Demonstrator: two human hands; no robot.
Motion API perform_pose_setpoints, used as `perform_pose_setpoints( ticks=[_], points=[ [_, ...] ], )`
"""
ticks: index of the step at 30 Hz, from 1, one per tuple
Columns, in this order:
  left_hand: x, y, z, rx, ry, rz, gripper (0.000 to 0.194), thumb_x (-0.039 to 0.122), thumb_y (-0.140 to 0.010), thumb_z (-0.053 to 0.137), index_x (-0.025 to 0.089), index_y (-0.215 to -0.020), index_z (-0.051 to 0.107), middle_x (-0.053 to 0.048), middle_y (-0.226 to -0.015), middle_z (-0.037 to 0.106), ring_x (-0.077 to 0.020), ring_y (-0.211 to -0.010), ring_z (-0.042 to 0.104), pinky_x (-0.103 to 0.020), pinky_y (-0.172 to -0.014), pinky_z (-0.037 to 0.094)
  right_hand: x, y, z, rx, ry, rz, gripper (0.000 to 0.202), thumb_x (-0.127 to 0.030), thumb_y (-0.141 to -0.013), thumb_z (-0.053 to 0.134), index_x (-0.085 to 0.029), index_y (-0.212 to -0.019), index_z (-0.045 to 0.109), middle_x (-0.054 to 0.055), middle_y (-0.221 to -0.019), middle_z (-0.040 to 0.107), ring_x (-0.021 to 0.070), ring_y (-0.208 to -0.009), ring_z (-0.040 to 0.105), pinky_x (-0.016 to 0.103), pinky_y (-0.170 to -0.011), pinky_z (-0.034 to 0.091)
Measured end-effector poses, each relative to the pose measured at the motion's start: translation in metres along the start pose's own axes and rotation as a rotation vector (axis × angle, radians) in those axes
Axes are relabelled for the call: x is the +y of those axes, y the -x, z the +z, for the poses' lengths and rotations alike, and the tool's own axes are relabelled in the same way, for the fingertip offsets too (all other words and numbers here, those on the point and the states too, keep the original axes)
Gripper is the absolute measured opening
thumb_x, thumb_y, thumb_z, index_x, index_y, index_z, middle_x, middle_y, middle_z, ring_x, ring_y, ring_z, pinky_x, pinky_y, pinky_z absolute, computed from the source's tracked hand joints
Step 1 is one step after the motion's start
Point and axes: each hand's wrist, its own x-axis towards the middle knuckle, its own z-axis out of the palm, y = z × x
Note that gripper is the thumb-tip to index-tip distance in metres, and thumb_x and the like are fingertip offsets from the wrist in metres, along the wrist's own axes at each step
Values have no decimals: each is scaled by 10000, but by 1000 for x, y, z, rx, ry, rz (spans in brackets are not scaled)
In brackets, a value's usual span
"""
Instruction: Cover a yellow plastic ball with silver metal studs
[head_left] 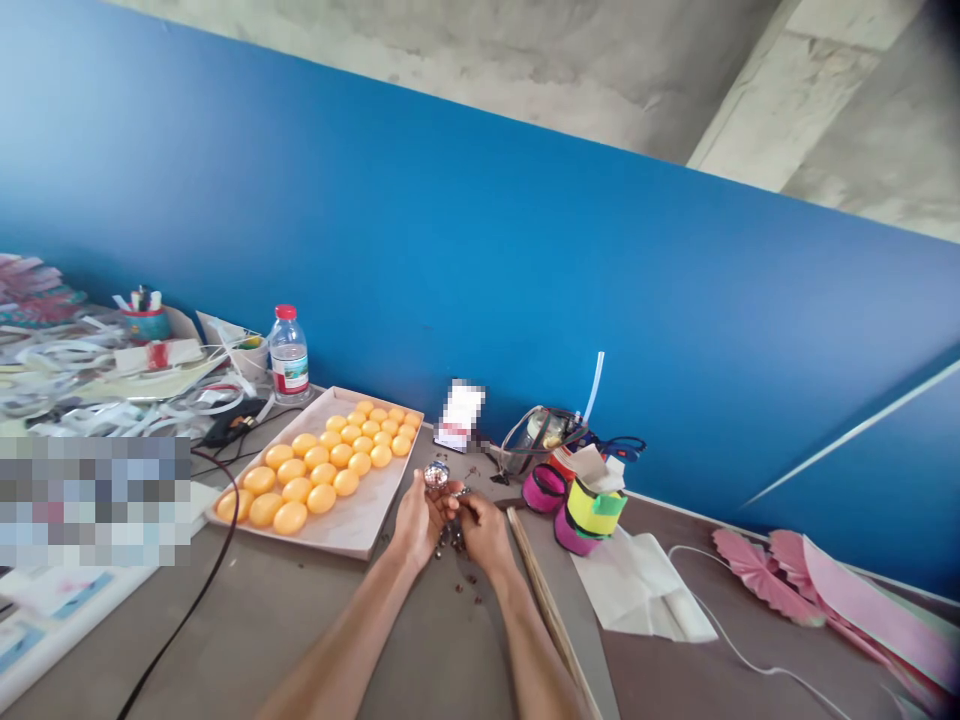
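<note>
While the camera is tilting hard, both forearms are reaching out over the grey-brown table and meeting near its middle. The left hand is curling narrow around a small shiny silver ball, which is sitting at the fingertips, raised just above the hand. The right hand is closing in against the left, fingers pinched on something small and dark; what exactly it is gripping is too small to tell. Dark little bits are lying scattered on the table under and just behind the hands.

Just left of the left hand, a shallow cardboard tray is holding rows of yellow egg-shaped pieces. A water bottle with a red cap is standing upright past the tray's far corner, near the blue wall. A black cable is trailing across the table on the left side.

Just right of the right hand, a thin wooden stick is lying along the table. Beyond it, rolls of pink and yellow-green tape are sitting stacked, with white paper beside them. Pink paper fans are lying at the far right. White strips and clutter are piling up at far left.
</note>
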Motion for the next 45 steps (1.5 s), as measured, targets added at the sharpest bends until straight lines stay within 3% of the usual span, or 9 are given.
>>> perform_pose_setpoints(
  ticks=[7,11,15,19,24,30,35,40,45],
  points=[
    [3,5,2,-89,55,-10,291,415,-815,516,127,-808,555,-104,-781,657,-133,-557,582,-252,-512,468,2,0,-4,114,-47,-37,181,-154,-728,475,-214,-696,643,21,-709,619,178,-712,562,272,-682,415],
    [6,8,2,-193,94,35,255,249,-745,631,168,-974,553,-73,-839,654,-165,-727,630,-295,-679,506,3,-2,-7,196,-68,-35,160,-172,-717,496,-218,-699,647,19,-713,626,179,-715,554,274,-692,413],
    [8,9,5,-225,123,0,300,164,-738,611,173,-1030,541,-83,-876,650,-192,-815,635,-333,-748,505,7,-4,-6,235,-17,-79,172,-156,-730,482,-211,-710,643,27,-713,617,174,-712,551,270,-690,410],
    [5,10,6,-240,137,-56,292,251,-771,591,163,-1042,532,-94,-867,640,-190,-768,633,-319,-688,507,12,-5,-8,266,86,-137,183,-149,-755,461,-195,-733,636,39,-715,599,175,-720,548,272,-686,407],
    [5,10,2,-205,119,-51,348,427,-756,603,169,-976,526,-44,-737,611,-111,-557,553,-223,-506,440,10,-8,-9,336,105,-138,199,-162,-780,440,-189,-770,637,53,-768,612,179,-762,559,283,-729,415],
    [7,10,2,-178,60,-2,322,405,-707,660,170,-870,513,14,-669,562,-37,-440,407,-166,-431,318,-2,-15,-5,284,134,-147,205,-144,-758,438,-198,-752,636,45,-759,615,184,-761,567,291,-739,419],
    [7,16,9,-128,-100,50,295,422,-706,621,169,-783,490,35,-607,530,-27,-398,356,-169,-420,259,4,-7,-21,305,226,-153,209,-142,-754,429,-193,-765,631,50,-767,607,185,-770,565,293,-748,428],
    [9,19,13,-133,-136,59,250,381,-710,592,174,-758,461,36,-614,537,-22,-387,341,-175,-423,251,11,19,-54,207,579,48,211,-147,-771,441,-174,-845,637,90,-881,587,193,-821,565,289,-760,413],
    [8,13,8,-178,-122,57,238,377,-729,585,173,-748,463,29,-626,548,-20,-388,344,-171,-426,273,10,45,-77,132,933,298,287,-256,-785,490,-147,-1023,608,162,-1016,559,300,-952,537,363,-744,397]
  ],
)
